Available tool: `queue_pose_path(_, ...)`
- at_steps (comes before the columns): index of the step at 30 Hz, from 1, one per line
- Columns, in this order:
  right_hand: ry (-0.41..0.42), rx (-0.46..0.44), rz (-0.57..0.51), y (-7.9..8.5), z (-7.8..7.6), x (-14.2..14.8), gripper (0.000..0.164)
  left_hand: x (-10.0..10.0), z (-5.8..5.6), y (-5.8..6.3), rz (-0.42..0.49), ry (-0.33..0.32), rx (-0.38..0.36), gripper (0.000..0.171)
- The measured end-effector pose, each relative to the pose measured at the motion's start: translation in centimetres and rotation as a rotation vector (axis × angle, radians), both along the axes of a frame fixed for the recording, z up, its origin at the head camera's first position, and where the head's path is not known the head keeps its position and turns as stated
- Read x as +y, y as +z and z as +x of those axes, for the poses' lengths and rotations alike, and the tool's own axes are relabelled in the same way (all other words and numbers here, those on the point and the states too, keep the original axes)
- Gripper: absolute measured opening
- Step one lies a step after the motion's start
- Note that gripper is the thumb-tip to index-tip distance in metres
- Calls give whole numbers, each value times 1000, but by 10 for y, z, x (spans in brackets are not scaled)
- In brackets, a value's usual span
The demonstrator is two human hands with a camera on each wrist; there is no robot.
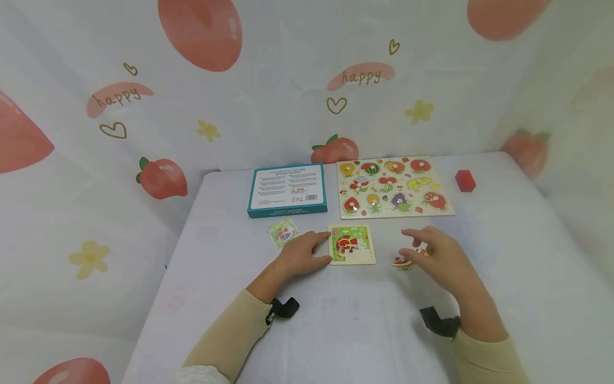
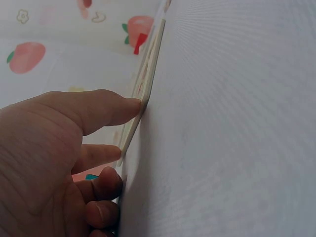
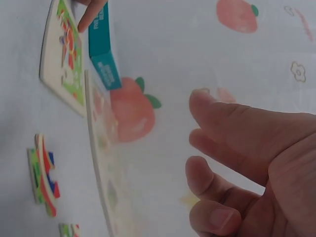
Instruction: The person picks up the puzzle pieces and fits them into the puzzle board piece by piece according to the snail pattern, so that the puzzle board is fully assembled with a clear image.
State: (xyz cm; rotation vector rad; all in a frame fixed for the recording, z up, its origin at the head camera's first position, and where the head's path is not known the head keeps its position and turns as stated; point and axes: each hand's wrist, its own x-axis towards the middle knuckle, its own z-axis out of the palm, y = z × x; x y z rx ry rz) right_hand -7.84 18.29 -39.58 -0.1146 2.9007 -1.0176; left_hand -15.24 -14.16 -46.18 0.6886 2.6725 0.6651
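A small square puzzle board [image 1: 361,257] with a green and red picture lies on the white table, its lower right part bare of pieces. Against its left edge rest the thumb and index finger of my left hand [image 1: 302,253]; the left wrist view shows both fingertips at the wooden edge [image 2: 149,84]. My right hand [image 1: 442,258] hovers over loose puzzle pieces [image 1: 402,262], thumb and index finger apart with nothing between them. In the right wrist view, a red, green and blue piece [image 3: 44,175] lies below the hand, with another [image 3: 69,230] partly cut off.
Left of the board is a small picture card [image 1: 282,232]. Behind stand a teal-edged box [image 1: 288,189] and a large fruit peg puzzle [image 1: 371,185]. A red block [image 1: 465,181] sits at the back right. A printed cloth [image 1: 268,106] hangs behind the table.
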Motion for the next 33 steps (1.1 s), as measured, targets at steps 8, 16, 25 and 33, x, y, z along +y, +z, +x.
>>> queue_pose_path(8,-28,-94,-8,-16,-2,13,56,0,-1,0,-8,-4,6,68)
queue_pose_path(16,-69,-260,-32,-33,-8,25,52,0,-1,-1,-5,-4,9,68)
queue_pose_path(25,-25,-344,7,-57,-14,25,43,0,0,-1,-3,-5,1,68)
queue_pose_path(33,18,-299,36,-61,-17,26,39,-1,-1,-1,0,-7,4,68)
